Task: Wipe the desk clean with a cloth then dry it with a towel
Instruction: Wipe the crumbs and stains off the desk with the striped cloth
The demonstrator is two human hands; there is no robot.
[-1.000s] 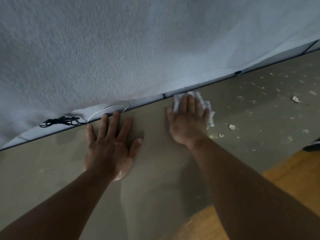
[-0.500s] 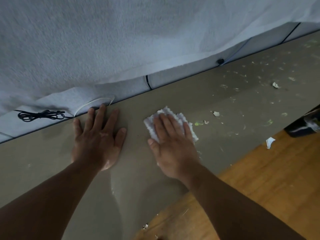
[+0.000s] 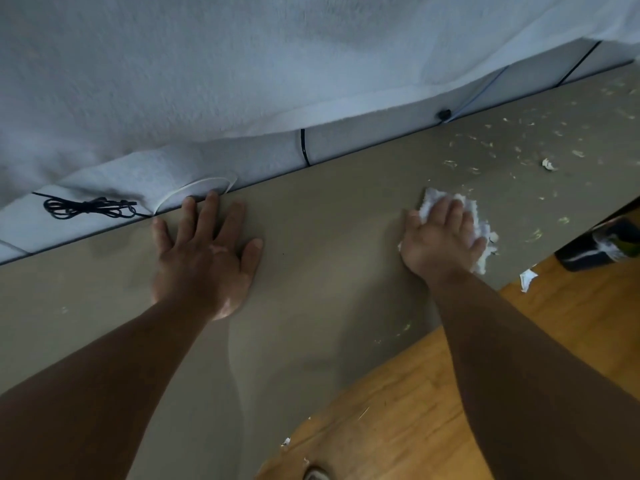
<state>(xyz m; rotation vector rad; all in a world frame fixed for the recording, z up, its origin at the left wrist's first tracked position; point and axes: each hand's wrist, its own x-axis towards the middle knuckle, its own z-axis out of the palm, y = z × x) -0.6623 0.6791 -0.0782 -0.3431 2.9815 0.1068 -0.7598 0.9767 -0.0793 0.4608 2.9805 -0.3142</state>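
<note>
While the left hand (image 3: 204, 261) lies flat on the desk (image 3: 329, 237) with its fingers spread wide and straight, its fingertips reach the desk's far edge, next to a thin white cord loop (image 3: 194, 188). Toward the right along the desktop, the right hand (image 3: 440, 237) presses palm-down on a crumpled white cloth (image 3: 481, 230). Its fingers are laid nearly straight over the cloth, which pokes out past the fingertips and the outer side of the hand, about midway between the far and near edges. Pale scraps (image 3: 549, 164) are scattered over the desk's right end, beyond the cloth. A bundled black cable (image 3: 86, 207) lies behind the far edge at the left, under a hanging white sheet (image 3: 242, 64). Below the near edge shows a wooden floor (image 3: 398, 410) with a white paper scrap (image 3: 527, 279) on it, and a dark container (image 3: 595, 247) stands near the desk's right end.
</note>
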